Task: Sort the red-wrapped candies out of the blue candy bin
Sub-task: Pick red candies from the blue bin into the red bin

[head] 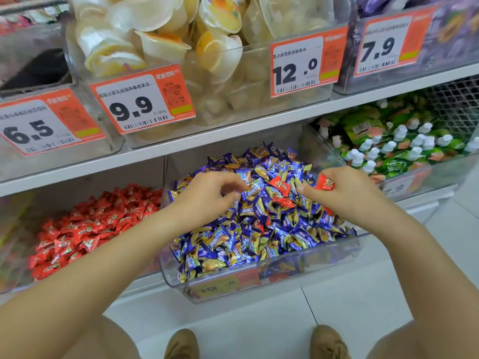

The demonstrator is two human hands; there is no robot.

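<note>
Both hands are in the blue bin (259, 288), picking out red candies.

Head view: the right hand (347, 193) grips a bunch of red candies (325, 183) in curled fingers; a bit of red also peeks out below the hand. The left hand (212, 194) hovers over the blue candies (248, 239) with fingers curled towards the thumb, but whether it pinches a wrapper I cannot tell. One loose red (280, 186) lies on top of the heap between the hands, another (283, 202) just below it, and red bits show deeper in. The red bin (85, 224) sits just left. Risks, as I judge them: the right hand looks full, so reaching for another could spill reds back into the heap; digging may bury the loose ones or push blue candies over the low front rim.
</note>
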